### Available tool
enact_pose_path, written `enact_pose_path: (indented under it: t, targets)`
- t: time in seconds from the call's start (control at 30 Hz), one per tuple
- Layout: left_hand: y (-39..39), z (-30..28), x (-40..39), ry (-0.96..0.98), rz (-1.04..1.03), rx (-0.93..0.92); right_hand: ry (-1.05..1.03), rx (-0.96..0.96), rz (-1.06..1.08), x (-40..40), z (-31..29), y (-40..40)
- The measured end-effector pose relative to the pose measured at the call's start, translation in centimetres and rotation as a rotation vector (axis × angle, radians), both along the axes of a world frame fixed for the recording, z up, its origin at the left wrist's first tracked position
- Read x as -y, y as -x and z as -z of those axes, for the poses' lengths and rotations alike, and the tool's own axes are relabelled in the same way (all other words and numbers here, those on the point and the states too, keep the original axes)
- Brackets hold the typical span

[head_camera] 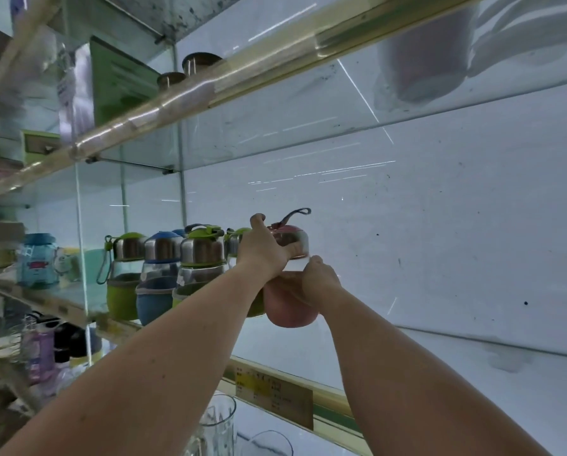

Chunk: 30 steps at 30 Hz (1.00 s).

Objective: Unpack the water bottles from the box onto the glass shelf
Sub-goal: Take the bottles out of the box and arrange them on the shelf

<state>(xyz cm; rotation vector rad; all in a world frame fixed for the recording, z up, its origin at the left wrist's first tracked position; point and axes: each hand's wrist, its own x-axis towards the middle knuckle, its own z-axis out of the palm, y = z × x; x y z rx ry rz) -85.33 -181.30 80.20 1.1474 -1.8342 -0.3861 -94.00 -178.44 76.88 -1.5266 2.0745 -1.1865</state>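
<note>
Hands both on one pink water bottle [290, 309], held at frame centre just above the glass shelf [472, 363]; whether its base touches the glass cannot be told. Left hand [265, 250] comes in from 7 o'clock and grasps the steel cap band [295, 243], fingers curled over the top. Right hand [320, 279] comes in from 5 o'clock and grips the clear body just under the cap, fingers wrapped round the front, above the pink sleeve. Grey carry loop [296, 214] sticks up from the pink lid toward 1 o'clock. Row of like bottles stands on the same shelf at 9 o'clock of the held one, packed close: green bottle [124, 278] at the far end, blue bottle [158, 278] next, second green bottle [201, 258] beside that, and a further green-lidded one [237, 240] mostly hidden behind the left wrist. Pale blue printed bottle [38, 261] stands further toward 9 o'clock, past a glass divider [80, 225]. Upper shelf [308, 103] carries a green carton [121, 80] and two round metal bases [186, 69]. Lower level at 6 o'clock shows a clear glass jug [218, 426]. Price label [272, 394] is fixed to the shelf's front rail.
</note>
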Motion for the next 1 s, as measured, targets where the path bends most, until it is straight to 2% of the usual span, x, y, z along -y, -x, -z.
enact_pose_path:
  t: [0.13,0.23,0.3,0.37,0.47,0.53,0.67,1.0]
  targets:
    - [-2.4,-0.8,-1.9,0.051,-0.015,0.037,0.112,0.010,0.008,-1.2,-0.7,-1.0]
    - [-5.0,-1.5,-4.1,0.131,-0.026,0.031,0.407,-0.003,0.071,-2.7,-1.6,-2.7]
    - [-7.2,-2.3,-5.5,0.203,-0.054,-0.014,0.639,-0.080,0.095,-3.7,-2.4,-4.1]
    - [-9.7,-3.1,-6.4,0.254,-0.110,-0.071,0.756,-0.163,0.027,-4.6,-3.4,-6.0]
    - [-13.7,-3.5,-6.8,0.248,-0.221,-0.112,0.760,-0.173,-0.176,-5.3,-4.1,-10.7]
    - [-16.5,-3.0,-6.7,0.212,-0.276,-0.120,0.707,-0.160,-0.303,-5.2,-3.7,-14.4]
    - [-22.5,0.7,-6.2,0.090,-0.384,-0.108,0.435,-0.158,-0.497,-4.2,0.2,-20.8]
    - [-33.9,20.8,-6.7,-0.431,-0.527,-0.129,-0.267,0.012,-0.732,-3.7,20.0,-29.9]
